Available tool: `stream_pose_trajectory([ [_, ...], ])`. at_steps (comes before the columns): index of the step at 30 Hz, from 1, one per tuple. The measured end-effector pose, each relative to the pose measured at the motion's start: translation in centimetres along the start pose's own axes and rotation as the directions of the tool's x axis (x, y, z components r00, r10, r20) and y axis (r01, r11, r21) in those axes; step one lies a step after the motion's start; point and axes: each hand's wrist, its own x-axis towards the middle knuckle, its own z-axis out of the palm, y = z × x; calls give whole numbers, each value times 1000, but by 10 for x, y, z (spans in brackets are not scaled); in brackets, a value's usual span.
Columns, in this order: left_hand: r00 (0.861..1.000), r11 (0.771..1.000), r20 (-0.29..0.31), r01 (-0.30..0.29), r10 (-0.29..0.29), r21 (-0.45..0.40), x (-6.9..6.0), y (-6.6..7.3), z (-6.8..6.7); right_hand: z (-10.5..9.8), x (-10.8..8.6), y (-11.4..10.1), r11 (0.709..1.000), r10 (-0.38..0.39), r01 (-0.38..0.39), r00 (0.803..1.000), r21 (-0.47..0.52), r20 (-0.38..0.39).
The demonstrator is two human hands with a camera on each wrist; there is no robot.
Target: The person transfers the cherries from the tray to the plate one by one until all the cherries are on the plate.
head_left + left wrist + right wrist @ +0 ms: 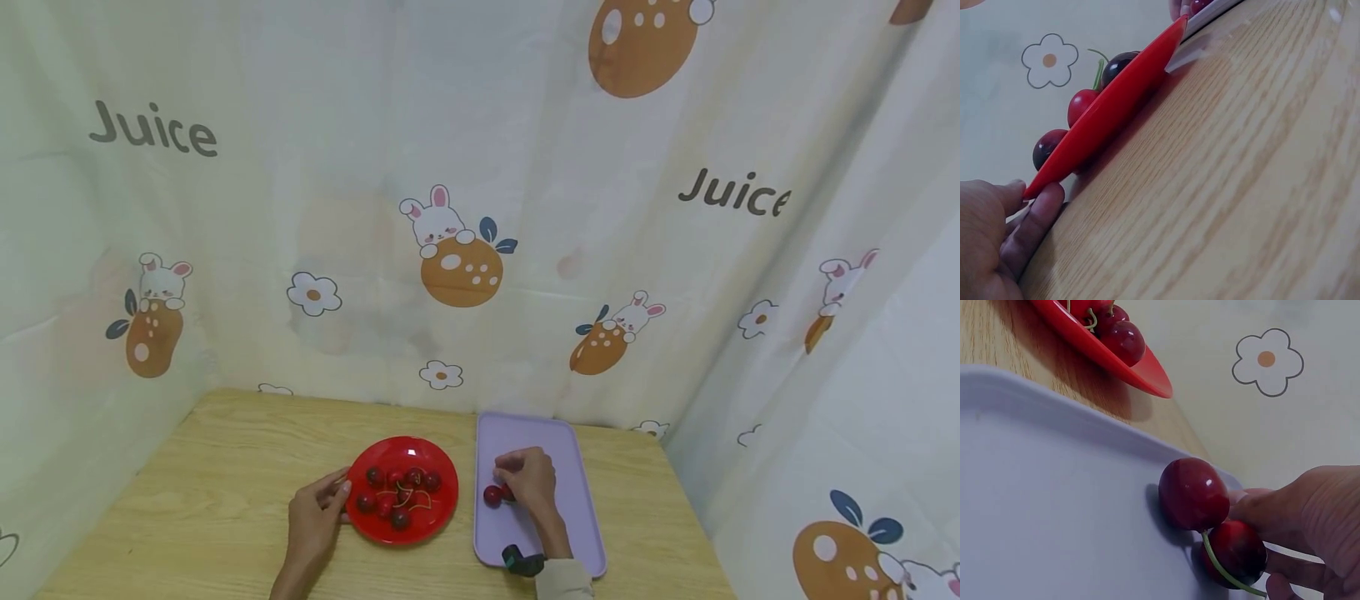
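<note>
A red plate [438, 521] carries several dark red cherries [401, 518] with green stems. My left hand [313, 521] pinches its left rim, the thumb above and a finger [1044, 209] underneath. Right of the plate lies a lilac tray [551, 533]. Two cherries show on the tray, one round cherry [1192, 494] in front with a long stem and a darker cherry [1235, 555] touching it. My right hand [531, 479] is over the tray with bent fingers around these cherries. Its fingertips are partly behind the fruit, so a grip cannot be made out.
A wood-grain table [225, 500] bears both plate and tray. Behind and beside it hangs a pale curtain [360, 208] printed with rabbits, fruit and flowers. A small black device [522, 561] sits at the right wrist, by a beige sleeve [564, 579].
</note>
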Motion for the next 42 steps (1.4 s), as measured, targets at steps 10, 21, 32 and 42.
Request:
stream_pose_trajectory([
  [10, 1000, 1000, 0, 28, -28, 6, 0, 3, 0, 1, 1, 2, 1000, 5, -5, 1000, 5, -10],
  [21, 1000, 999, 4, 26, -26, 18, 0, 4, -1, -2, 0, 3, 999, 18, -18, 1000, 39, -3],
  [32, 1000, 1000, 8, 12, -12, 6, 0, 4, -1, -7, 0, 9, 996, 34, -32, 999, 82, -21],
  [42, 1000, 1000, 19, -2, 2, -13, 1, 0, -1, -19, -6, 9, 997, 30, -24, 996, 74, -79],
])
